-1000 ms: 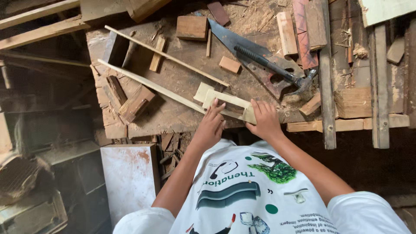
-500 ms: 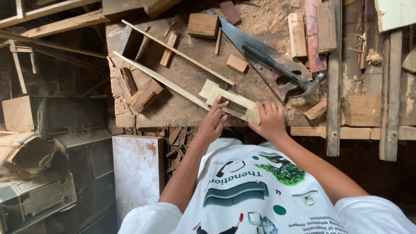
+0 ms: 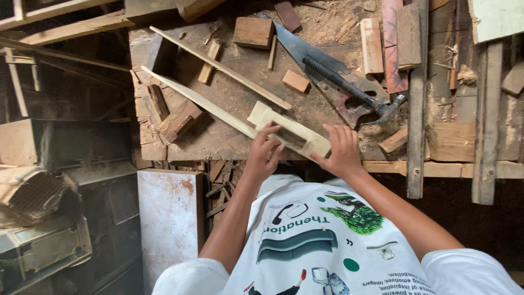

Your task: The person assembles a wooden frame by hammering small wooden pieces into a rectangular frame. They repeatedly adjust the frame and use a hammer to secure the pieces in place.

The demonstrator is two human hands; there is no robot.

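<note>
Hands both grip one pale wooden piece (image 3: 289, 133) at the near edge of the counter (image 3: 229, 104). Left hand (image 3: 266, 154) closes its fingers over the piece's left end; right hand (image 3: 343, 150) presses down on the right end. A long pale strip (image 3: 196, 101) runs away from the left hand, with a thinner stick (image 3: 218, 66) beyond it. Saw (image 3: 322, 71) and hammer (image 3: 355, 93) lie just past the right hand. Bare counter between the strip and the near edge, left of the left hand.

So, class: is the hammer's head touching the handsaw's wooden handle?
Touching. The head view shows the hammer lying across the handsaw, its metal head resting on the saw's wooden handle, with no gap visible.
</note>
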